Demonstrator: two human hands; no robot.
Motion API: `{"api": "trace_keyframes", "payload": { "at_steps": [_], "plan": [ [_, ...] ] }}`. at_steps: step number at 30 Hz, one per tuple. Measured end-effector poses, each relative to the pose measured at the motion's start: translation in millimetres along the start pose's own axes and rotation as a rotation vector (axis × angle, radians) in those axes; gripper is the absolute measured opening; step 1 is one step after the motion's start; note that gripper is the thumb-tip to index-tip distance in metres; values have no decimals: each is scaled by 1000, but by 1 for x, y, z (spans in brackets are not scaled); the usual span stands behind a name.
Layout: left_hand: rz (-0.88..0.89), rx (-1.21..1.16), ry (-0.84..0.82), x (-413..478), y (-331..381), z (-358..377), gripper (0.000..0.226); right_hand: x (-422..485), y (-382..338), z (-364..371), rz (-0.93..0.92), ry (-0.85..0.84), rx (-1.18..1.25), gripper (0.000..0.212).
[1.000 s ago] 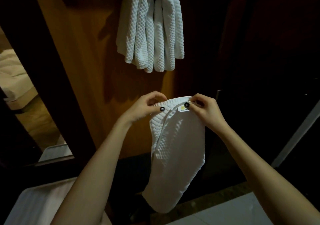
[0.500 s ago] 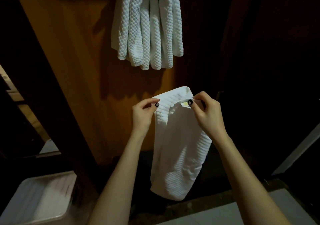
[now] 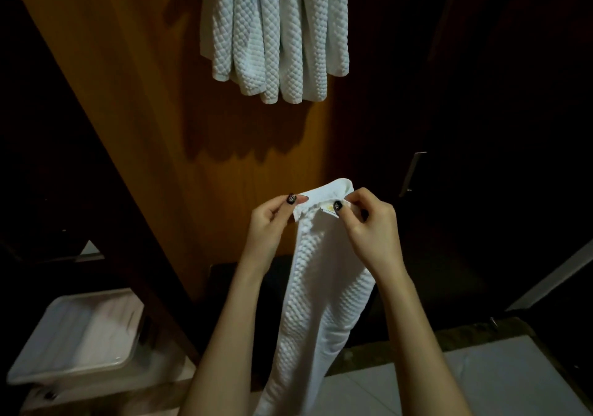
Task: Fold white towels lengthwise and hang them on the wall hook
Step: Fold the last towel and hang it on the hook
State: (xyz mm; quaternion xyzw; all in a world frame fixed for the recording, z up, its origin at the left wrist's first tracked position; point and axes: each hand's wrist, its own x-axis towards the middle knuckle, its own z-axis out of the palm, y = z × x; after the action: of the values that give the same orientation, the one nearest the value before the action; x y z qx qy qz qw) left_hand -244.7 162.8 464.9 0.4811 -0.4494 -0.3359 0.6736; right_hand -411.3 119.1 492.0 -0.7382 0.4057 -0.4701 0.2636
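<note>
A white waffle-textured towel (image 3: pixel 321 293) hangs folded lengthwise in front of me, its lower end reaching the bottom of the frame. My left hand (image 3: pixel 272 223) pinches its top left corner. My right hand (image 3: pixel 369 223) pinches the top right corner beside a small label. Above, several white towels (image 3: pixel 276 30) hang in a bunch against the orange wooden wall (image 3: pixel 134 95); the hook holding them is out of frame.
A white plastic bin (image 3: pixel 80 335) sits low at the left beside a dark wooden post. A dark door with a metal handle (image 3: pixel 412 173) stands at the right. Pale floor tiles (image 3: pixel 481 380) lie at the lower right.
The view has tilted down, so the hanging bunch sits higher in frame. Both hands keep their pinch on the towel's top edge, now closer together, and the towel hangs narrower.
</note>
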Motion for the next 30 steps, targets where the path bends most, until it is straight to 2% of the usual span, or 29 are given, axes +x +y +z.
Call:
{"api": "trace_keyframes", "payload": {
  "at_steps": [3,7,19,26,30],
  "plan": [
    [37,41,-71,-4,7,-4,11,-1,2,1,24,-3,-4,13],
    [78,102,-94,-4,11,-8,22,2,-2,1,35,-2,-4,11],
    [66,41,112,-2,6,-12,20,9,-12,4,-72,-80,48,15],
    [143,46,94,6,10,-7,21,17,-13,2,-137,-87,-12,13],
    [194,93,123,24,17,-11,27,17,-9,-9,-174,-143,-92,3]
  ]
}}
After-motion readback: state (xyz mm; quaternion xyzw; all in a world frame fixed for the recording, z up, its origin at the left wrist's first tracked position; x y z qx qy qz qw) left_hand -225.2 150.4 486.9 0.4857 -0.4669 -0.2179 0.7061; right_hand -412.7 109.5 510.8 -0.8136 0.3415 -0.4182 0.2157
